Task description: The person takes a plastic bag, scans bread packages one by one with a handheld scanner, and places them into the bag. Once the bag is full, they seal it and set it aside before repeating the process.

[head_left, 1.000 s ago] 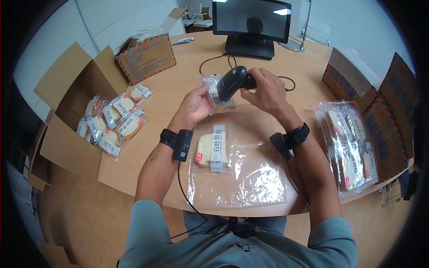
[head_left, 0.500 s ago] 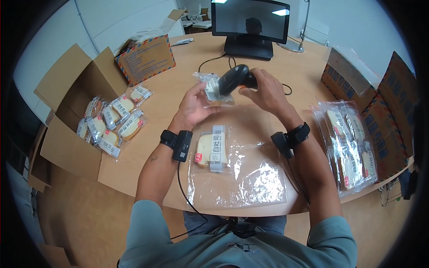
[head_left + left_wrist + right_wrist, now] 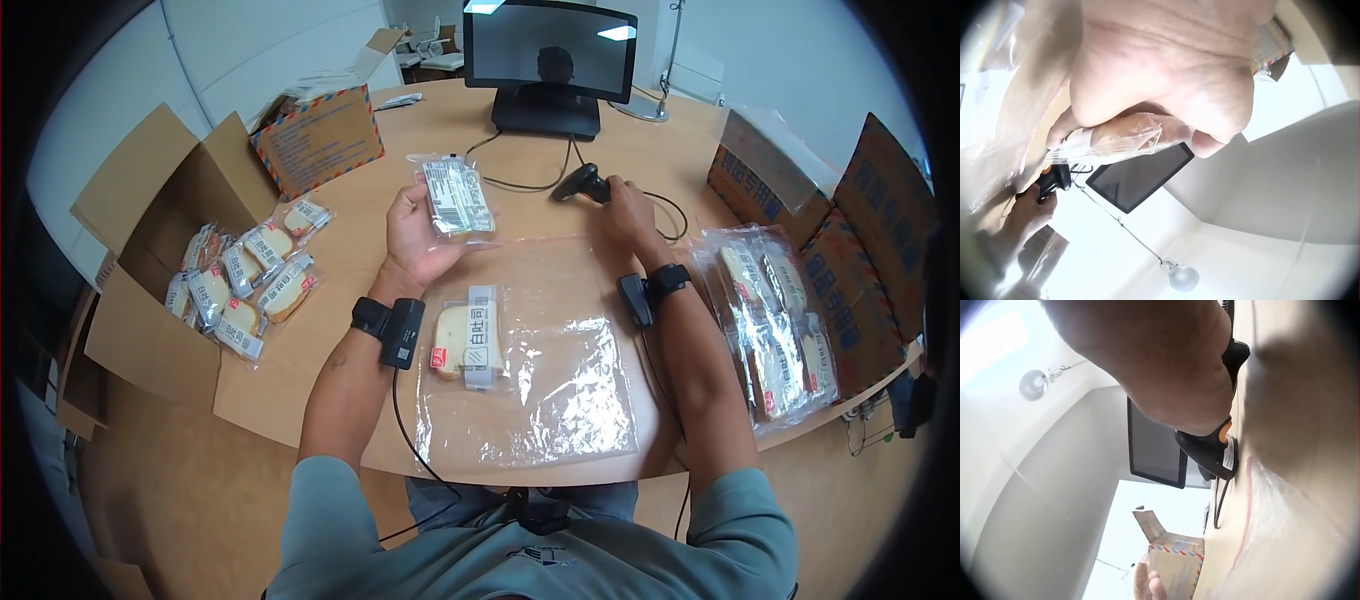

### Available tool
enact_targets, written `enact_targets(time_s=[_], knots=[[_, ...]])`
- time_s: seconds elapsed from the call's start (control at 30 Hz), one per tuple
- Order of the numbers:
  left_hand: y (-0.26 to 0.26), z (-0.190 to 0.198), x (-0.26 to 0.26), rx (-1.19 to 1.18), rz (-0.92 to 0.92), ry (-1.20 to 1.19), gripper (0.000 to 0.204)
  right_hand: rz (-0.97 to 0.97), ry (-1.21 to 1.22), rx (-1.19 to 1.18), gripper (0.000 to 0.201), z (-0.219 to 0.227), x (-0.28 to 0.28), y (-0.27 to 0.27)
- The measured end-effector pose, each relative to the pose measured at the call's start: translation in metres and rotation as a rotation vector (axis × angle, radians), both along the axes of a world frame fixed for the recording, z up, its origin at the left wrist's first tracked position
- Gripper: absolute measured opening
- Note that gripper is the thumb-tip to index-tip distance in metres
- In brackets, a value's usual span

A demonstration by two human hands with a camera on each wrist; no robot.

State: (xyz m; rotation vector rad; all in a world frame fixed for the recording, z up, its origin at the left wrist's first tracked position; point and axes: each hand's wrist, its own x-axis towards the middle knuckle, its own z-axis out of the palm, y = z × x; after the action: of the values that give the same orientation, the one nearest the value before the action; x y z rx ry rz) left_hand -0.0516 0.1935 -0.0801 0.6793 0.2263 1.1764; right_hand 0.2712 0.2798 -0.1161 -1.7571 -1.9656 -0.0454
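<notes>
My left hand (image 3: 418,238) holds a wrapped packet of sliced bread (image 3: 457,200) with its barcode label facing up. The thumb lies along the packet's left edge and fingers reach beneath it; in the left wrist view the bread (image 3: 1129,134) shows between thumb and fingers. Farther right, my right hand (image 3: 630,212) grips a black barcode scanner (image 3: 580,183) by its handle. The scanner (image 3: 1210,450) appears low beside the tabletop in the right wrist view. Nearer my body, another bread packet (image 3: 466,338) lies on a large clear plastic bag (image 3: 560,400).
Several bread packets (image 3: 240,280) spill from an open carton (image 3: 150,310) at left. A filled clear bag of bread (image 3: 768,325) lies at right beside open cartons (image 3: 850,270). A monitor (image 3: 548,50) and a printed carton (image 3: 318,140) stand behind; the scanner's cable (image 3: 530,187) crosses the table.
The right hand has moved the scanner away from the packet, right and down towards the table. The left hand has drawn slightly left, turning the packet's label more fully into view.
</notes>
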Motion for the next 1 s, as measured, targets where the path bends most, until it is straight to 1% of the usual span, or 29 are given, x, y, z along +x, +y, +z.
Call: enact_targets(time_s=[0.03,0.07,0.1,0.13,0.17,0.2,0.23,0.27,0.3,0.33,0.37,0.4,0.43,0.47,0.5,0.53,0.57,0.63,0.67,0.73,0.77,0.83,0.87,0.9,0.93,1.0], knots=[[0.002,-0.001,0.000,0.018,-0.009,0.032,0.057,0.000,0.001,-0.001,0.038,0.000,0.000,-0.002],[0.007,-0.005,-0.001,0.017,-0.008,0.032,0.057,-0.017,-0.043,0.048,0.040,-0.001,-0.001,-0.004],[0.015,-0.011,0.000,0.069,0.043,0.069,0.057,-0.034,-0.087,0.098,0.043,0.000,-0.001,-0.006],[0.015,-0.010,0.003,0.122,0.095,0.106,0.057,-0.033,-0.088,0.097,0.043,0.006,-0.005,-0.009],[0.014,-0.010,0.005,0.119,0.096,0.106,0.057,-0.053,-0.126,0.172,0.044,0.012,-0.008,-0.010],[0.012,-0.010,0.007,0.190,0.159,0.284,0.061,-0.075,-0.164,0.245,0.046,0.019,-0.011,-0.011],[0.008,-0.006,0.011,0.260,0.222,0.461,0.066,-0.076,-0.166,0.241,0.046,0.033,-0.017,-0.015],[0.004,-0.003,0.017,0.256,0.220,0.458,0.066,0.141,0.177,0.061,0.049,0.052,-0.025,-0.020],[0.000,0.000,0.023,0.495,0.401,0.739,0.072,0.353,0.520,-0.125,0.053,0.068,-0.034,-0.028],[-0.003,-0.001,0.028,0.736,0.582,1.021,0.079,0.351,0.518,-0.132,0.053,0.080,-0.045,-0.044],[-0.005,-0.003,0.030,0.731,0.578,1.021,0.079,0.490,0.797,-0.306,0.053,0.091,-0.058,-0.064],[-0.006,-0.004,0.032,0.877,0.698,1.174,0.080,0.626,1.075,-0.479,0.055,0.094,-0.068,-0.076],[-0.007,-0.002,0.034,1.026,0.823,1.326,0.082,0.627,1.072,-0.479,0.055,0.093,-0.076,-0.080],[-0.010,-0.002,0.037,1.025,0.827,1.325,0.082,0.646,0.926,-0.397,0.048,0.091,-0.082,-0.083],[-0.015,-0.002,0.039,1.038,0.855,1.422,0.083,0.660,0.784,-0.316,0.042,0.089,-0.086,-0.084],[-0.017,-0.001,0.039,1.052,0.884,1.518,0.084,0.662,0.785,-0.314,0.042,0.085,-0.086,-0.079],[-0.017,-0.001,0.039,1.054,0.882,1.517,0.084,0.649,0.817,-0.247,0.040,0.078,-0.083,-0.070],[-0.015,-0.001,0.038,1.189,1.150,1.557,0.075,0.610,0.898,-0.134,0.034,0.067,-0.072,-0.047],[-0.011,-0.003,0.035,1.187,1.151,1.552,0.075,0.655,1.105,-0.149,0.032,0.065,-0.064,-0.040],[-0.003,-0.007,0.028,0.838,0.976,1.369,0.056,0.566,1.160,-0.095,0.026,0.062,-0.050,-0.028],[-0.002,-0.009,0.026,0.843,0.974,1.367,0.056,0.563,1.161,-0.089,0.026,0.057,-0.047,-0.025],[-0.006,-0.017,0.023,0.682,0.658,1.621,0.038,0.562,1.238,-0.127,0.029,0.045,-0.043,-0.019],[-0.003,-0.025,0.022,0.686,0.656,1.620,0.038,0.560,1.239,-0.124,0.029,0.036,-0.043,-0.013],[0.001,-0.034,0.020,0.667,0.586,1.610,0.035,0.581,1.174,-0.093,0.026,0.026,-0.043,-0.005],[0.000,-0.035,0.021,0.646,0.516,1.601,0.032,0.601,1.109,-0.064,0.024,0.025,-0.046,-0.006],[0.000,-0.033,0.022,0.624,0.517,1.613,0.031,0.588,1.140,-0.088,0.021,0.023,-0.053,-0.008]])
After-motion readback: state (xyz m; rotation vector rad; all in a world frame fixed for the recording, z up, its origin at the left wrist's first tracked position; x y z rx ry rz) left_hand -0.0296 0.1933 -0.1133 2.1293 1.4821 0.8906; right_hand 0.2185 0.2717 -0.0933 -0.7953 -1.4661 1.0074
